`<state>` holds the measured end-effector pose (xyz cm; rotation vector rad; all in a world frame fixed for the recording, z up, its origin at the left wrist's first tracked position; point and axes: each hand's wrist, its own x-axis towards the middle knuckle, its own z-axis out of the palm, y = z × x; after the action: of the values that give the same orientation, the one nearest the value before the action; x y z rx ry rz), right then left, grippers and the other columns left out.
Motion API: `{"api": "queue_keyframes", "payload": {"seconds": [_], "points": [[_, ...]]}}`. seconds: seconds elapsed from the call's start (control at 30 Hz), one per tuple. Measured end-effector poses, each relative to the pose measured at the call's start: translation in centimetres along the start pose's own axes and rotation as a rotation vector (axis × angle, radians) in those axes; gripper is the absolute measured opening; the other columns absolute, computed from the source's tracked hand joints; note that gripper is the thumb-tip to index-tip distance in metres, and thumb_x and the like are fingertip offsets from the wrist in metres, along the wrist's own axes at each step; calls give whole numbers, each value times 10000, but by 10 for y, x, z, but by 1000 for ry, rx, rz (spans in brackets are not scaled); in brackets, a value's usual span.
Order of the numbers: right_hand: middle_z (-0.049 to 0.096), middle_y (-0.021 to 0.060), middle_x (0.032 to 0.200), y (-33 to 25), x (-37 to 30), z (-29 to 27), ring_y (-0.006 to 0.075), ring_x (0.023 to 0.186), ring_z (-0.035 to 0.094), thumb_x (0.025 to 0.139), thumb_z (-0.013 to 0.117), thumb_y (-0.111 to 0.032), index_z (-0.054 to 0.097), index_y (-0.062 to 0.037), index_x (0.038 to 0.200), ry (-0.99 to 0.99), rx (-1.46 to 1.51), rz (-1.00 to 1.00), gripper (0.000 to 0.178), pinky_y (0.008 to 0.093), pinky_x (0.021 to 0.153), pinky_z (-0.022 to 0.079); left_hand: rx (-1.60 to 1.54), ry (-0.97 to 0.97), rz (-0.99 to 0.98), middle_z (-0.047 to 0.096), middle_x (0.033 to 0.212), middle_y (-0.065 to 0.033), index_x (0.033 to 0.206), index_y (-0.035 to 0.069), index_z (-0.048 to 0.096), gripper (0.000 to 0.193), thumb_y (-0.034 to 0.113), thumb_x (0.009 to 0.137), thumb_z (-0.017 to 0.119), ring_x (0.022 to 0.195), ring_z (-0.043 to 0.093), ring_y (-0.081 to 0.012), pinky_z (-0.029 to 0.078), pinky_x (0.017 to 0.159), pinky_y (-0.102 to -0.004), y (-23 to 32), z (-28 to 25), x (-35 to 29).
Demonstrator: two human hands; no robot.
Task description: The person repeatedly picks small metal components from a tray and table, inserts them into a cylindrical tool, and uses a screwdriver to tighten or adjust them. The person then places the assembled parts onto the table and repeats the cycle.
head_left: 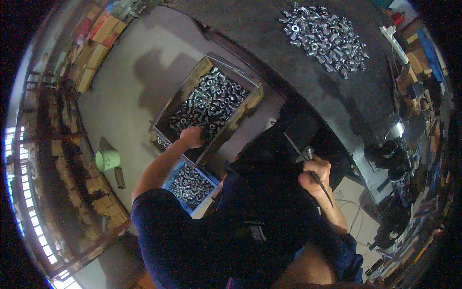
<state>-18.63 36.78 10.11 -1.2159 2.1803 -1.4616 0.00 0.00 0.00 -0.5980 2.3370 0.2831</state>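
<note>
My left hand point(192, 137) reaches down into a wooden box point(255, 98) with a metal-edged rim. Its fingertips are hidden among the dark, shiny metal fittings point(211, 94), so what they grip does not show. On the right, my right hand point(316, 174) is closed round a long, thin, dark tool point(323, 189) whose narrow end points up and left. A small metal fitting point(309, 152) shows at the top of that hand, next to the tool. The tool's exact kind is unclear.
A blue crate point(169, 182) of small metal parts stands below the box. Loose fittings point(325, 41) are heaped on the dark worktable point(240, 19). A pale green bucket point(107, 160) sits on the floor at left, near shelves of cartons point(96, 192). Equipment point(397, 154) lines the right.
</note>
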Motion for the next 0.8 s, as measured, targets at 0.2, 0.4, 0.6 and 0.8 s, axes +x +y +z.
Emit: {"api": "queue_keyframes", "payload": {"seconds": [0.2, 0.4, 0.6, 0.8], "points": [[408, 92, 539, 7, -3, -2, 240, 448, 419, 486, 558, -39, 434, -50, 515, -63, 3, 8, 128, 326, 420, 290, -71, 67, -8, 617, 990, -162, 1068, 126, 583, 404, 309, 709, 614, 940, 587, -344, 493, 766, -447, 1, 9, -1], [441, 101, 595, 5, -2, -6, 268, 537, 450, 535, 657, -125, 476, -49, 570, -135, -23, 31, 199, 348, 491, 347, -429, 230, 74, 636, 857, -156, 1021, 47, 586, 321, 249, 772, 575, 772, 628, -313, 508, 710, -405, -7, 3, 3], [427, 126, 598, -5, 15, -5, 331, 591, 475, 603, 654, -149, 417, -48, 585, -305, 32, -66, 258, 405, 498, 344, -1570, 99, 499, 610, 733, -139, 996, -49, 568, 260, 152, 840, 514, 596, 609, -240, 509, 561, -351, 98, -92, -41], [500, 140, 603, -9, 21, -3, 342, 568, 526, 622, 646, -168, 482, -41, 596, -291, 52, -39, 208, 436, 504, 425, -1887, -462, 577, 562, 593, -129, 935, -27, 560, 321, 262, 913, 421, 475, 536, -219, 422, 436, -309, 186, -75, -38]]}}
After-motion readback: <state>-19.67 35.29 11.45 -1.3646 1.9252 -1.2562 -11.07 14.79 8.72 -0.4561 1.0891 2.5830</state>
